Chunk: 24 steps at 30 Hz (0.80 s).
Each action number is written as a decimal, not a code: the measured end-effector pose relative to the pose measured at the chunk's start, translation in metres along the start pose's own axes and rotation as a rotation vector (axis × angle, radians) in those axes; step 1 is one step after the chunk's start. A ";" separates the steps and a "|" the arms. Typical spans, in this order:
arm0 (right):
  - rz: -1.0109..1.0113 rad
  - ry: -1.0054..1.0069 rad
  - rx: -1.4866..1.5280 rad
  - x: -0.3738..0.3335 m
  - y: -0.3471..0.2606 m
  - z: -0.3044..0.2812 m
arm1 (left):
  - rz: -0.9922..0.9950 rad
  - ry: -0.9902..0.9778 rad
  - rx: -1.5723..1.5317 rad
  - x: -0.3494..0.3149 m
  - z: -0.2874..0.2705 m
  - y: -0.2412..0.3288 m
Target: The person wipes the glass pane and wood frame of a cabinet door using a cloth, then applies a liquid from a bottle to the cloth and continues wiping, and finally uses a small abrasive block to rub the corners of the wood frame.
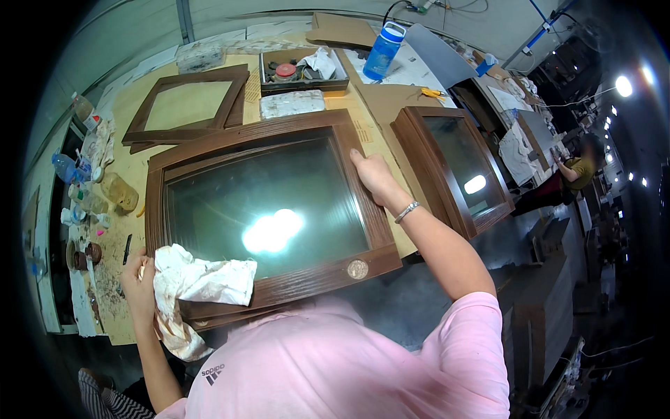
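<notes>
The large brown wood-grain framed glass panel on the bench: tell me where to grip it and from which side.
Grip the large brown wood-grain framed glass panel by its wooden side rails, from both sides. The right hand already holds the right rail; the left hand, holding a crumpled white rag, is at the near left corner. Avoid the glass.

room: workshop hall | surface [132, 150]: pale board top, cluttered at left edge | right: row of further benches [520, 133], another person [576, 171] seated | light: bright ceiling lamps [623, 86] | floor [433, 293]: dark grey

Cloth [202, 279] on framed glass panel [269, 209] — second panel [453, 167] right, empty frame [187, 105] behind.
</notes>
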State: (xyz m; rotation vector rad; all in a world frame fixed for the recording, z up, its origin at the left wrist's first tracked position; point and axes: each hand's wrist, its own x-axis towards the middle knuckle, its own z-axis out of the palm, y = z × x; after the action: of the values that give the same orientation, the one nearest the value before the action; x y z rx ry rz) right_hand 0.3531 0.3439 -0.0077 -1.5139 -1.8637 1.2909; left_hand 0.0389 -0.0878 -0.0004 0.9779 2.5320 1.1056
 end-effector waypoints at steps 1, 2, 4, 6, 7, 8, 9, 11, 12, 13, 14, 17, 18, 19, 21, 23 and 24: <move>-0.059 -0.029 -0.225 -0.002 -0.001 -0.004 | 0.027 0.054 0.028 -0.009 0.007 0.012; -0.117 -0.058 -0.451 -0.003 -0.002 -0.011 | 0.055 0.108 0.056 -0.014 0.013 0.021; -0.235 -0.108 -0.787 -0.018 -0.019 -0.023 | 0.092 0.181 0.064 -0.020 0.020 0.018; -0.345 -0.153 -1.004 -0.046 -0.046 -0.035 | 0.100 0.221 0.054 -0.023 0.023 0.012; -0.377 -0.176 -1.001 -0.058 -0.053 -0.042 | 0.094 0.220 0.044 -0.024 0.025 0.011; -0.417 -0.207 -0.991 -0.070 -0.061 -0.047 | 0.083 0.225 0.042 -0.026 0.021 0.012; -0.450 -0.230 -0.985 -0.078 -0.061 -0.051 | 0.077 0.226 0.033 -0.026 0.021 0.012; -0.533 -0.376 -0.801 -0.086 -0.030 -0.057 | 0.115 0.245 0.013 -0.025 0.024 0.011; -0.570 -0.443 -0.709 -0.091 -0.015 -0.060 | 0.136 0.254 -0.002 -0.024 0.026 0.013; -0.541 -0.416 -0.627 -0.097 -0.005 -0.058 | 0.133 0.253 -0.006 -0.025 0.025 0.015; -0.528 -0.384 -0.606 -0.099 -0.001 -0.057 | 0.129 0.251 0.001 -0.025 0.025 0.015; -0.510 -0.322 -0.554 -0.104 0.008 -0.056 | 0.159 0.202 0.043 -0.023 0.024 0.008; -0.540 -0.326 -0.537 -0.104 0.005 -0.055 | 0.150 0.196 0.048 -0.022 0.023 0.005; -0.570 -0.330 -0.519 -0.105 0.002 -0.054 | 0.141 0.188 0.053 -0.022 0.022 0.003; -0.585 -0.356 -0.571 -0.107 -0.001 -0.058 | 0.118 0.176 0.044 -0.022 0.022 0.002; -0.636 -0.323 -0.617 -0.107 0.002 -0.059 | 0.086 0.168 0.012 -0.024 0.022 0.007; -0.679 -0.277 -0.637 -0.103 0.009 -0.057 | 0.097 0.174 0.016 -0.024 0.022 0.005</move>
State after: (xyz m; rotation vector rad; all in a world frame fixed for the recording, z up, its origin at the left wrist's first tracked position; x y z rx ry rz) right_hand 0.4359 0.2717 0.0353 -0.7898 -2.8094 0.6283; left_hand 0.0694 -0.0885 -0.0137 1.0623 2.6579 1.2508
